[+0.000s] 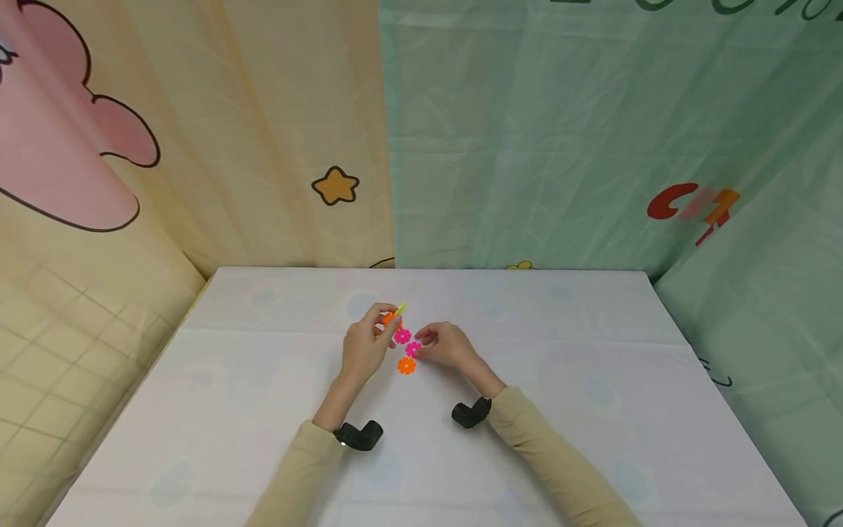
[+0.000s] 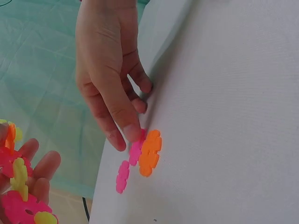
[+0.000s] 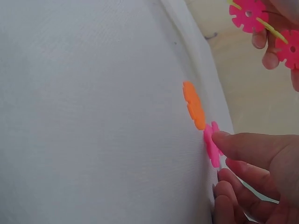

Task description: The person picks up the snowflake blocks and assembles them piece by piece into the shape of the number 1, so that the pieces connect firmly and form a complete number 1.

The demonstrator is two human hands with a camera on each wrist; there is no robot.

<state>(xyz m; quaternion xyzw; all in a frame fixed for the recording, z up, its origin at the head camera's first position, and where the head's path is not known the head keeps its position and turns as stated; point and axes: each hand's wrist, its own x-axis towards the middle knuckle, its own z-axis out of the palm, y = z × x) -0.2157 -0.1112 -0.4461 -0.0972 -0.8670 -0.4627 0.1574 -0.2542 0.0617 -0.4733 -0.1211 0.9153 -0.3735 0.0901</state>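
Note:
My left hand (image 1: 362, 348) holds a joined cluster of notched, flower-shaped plastic discs (image 2: 23, 209) in pink, yellow and orange, raised over the table. Part of that cluster is hidden behind the fingers. Low over the tabletop, my right hand (image 1: 451, 345) has its thumb tip at the edge of a loose pink disc (image 3: 211, 144), with the index finger close beside it and the other fingers loosely bent. Touching or nearly touching that disc lies a loose orange disc (image 1: 406, 365). Another pink disc (image 1: 402, 336) is on the table between the hands.
A white cloth (image 1: 579, 439) covers the wide table, whose far edge meets a printed curtain (image 1: 514, 146). Black wrist cameras (image 1: 358, 436) sit on both wrists. Hanging cloth also borders the left and right sides.

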